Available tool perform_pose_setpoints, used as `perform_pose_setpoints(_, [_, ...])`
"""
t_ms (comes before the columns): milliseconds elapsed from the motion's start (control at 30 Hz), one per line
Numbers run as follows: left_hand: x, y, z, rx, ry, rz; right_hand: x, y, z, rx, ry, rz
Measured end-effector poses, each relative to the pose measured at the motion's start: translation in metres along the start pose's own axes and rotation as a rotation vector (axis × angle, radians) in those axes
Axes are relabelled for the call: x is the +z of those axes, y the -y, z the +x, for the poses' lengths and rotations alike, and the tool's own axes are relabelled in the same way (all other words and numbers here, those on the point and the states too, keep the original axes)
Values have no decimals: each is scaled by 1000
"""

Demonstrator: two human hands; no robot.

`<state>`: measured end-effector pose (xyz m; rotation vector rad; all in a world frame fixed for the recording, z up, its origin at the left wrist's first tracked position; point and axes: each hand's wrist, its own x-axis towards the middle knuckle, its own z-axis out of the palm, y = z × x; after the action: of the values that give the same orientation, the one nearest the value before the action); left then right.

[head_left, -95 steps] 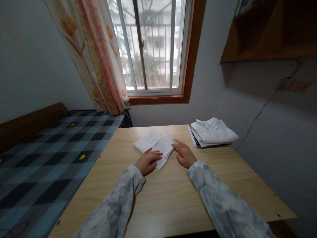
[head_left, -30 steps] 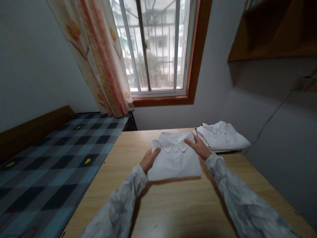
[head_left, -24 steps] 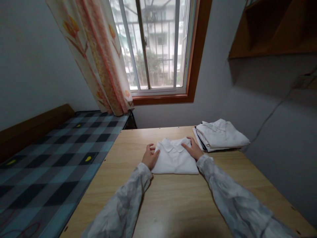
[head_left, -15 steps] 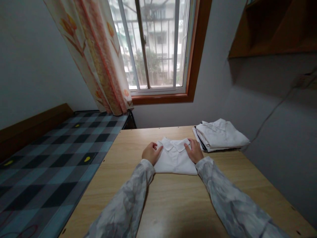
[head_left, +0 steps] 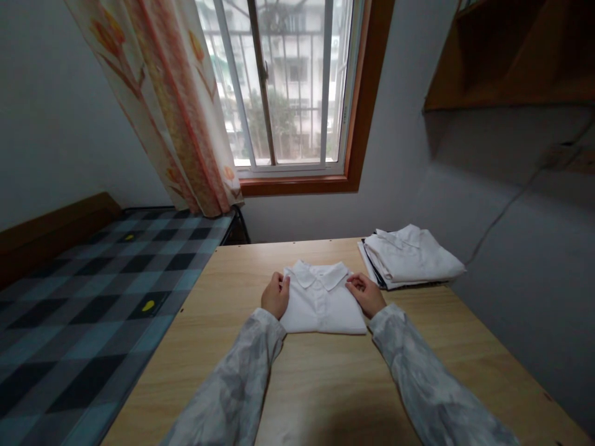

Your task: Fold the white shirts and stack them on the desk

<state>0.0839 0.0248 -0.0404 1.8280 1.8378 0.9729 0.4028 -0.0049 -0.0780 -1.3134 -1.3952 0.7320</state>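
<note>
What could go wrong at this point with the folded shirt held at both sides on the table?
1. The left hand and right hand pinch only the side edges of the folded shirt; if lifted this way, its unsupported middle may sag and the folds open.
2. The pile of folded clothes lies close on the right, near the table edge; a sideways push of the shirt could nudge it askew.
</note>
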Motion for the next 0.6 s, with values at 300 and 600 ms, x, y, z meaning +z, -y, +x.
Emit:
perform_pose_setpoints(300, [4,3,4,80,-108,-138,1,11,-7,-32,-132,-146])
perform_pose_setpoints(600, [-10,-33,-10,489,-160,80,-10,49,-20,-137,-262,-426])
